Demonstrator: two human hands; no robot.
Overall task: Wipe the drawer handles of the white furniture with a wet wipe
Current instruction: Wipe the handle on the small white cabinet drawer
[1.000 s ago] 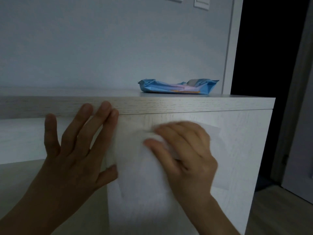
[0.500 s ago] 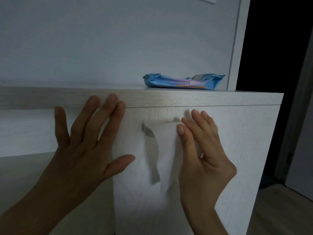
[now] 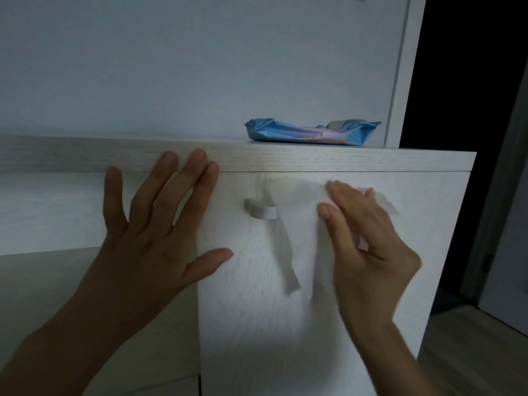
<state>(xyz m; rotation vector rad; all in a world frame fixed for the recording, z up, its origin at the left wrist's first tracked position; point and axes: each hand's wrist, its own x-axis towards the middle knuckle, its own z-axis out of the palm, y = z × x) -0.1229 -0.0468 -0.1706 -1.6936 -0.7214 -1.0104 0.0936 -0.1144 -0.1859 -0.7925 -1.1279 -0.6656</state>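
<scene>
The white furniture has a drawer front (image 3: 257, 332) with a small pale handle (image 3: 260, 212) near its top. Only the handle's left end shows. A white wet wipe (image 3: 297, 221) hangs over the rest of the handle and trails down the front. My right hand (image 3: 371, 252) holds the wipe between thumb and fingers, over the right part of the handle. My left hand (image 3: 160, 235) lies flat with spread fingers on the drawer's left edge, fingertips up at the tabletop edge (image 3: 343, 161).
A blue pack of wipes (image 3: 311, 132) lies on the furniture's top at the back right, by the wall. A dark doorway (image 3: 471, 81) opens to the right, with wooden floor (image 3: 471, 352) below it. Left of the drawer there is an open recess (image 3: 57, 281).
My right hand has slid the wipe to the right along the handle, uncovering the handle's left end. My left hand has stayed flat in the same place.
</scene>
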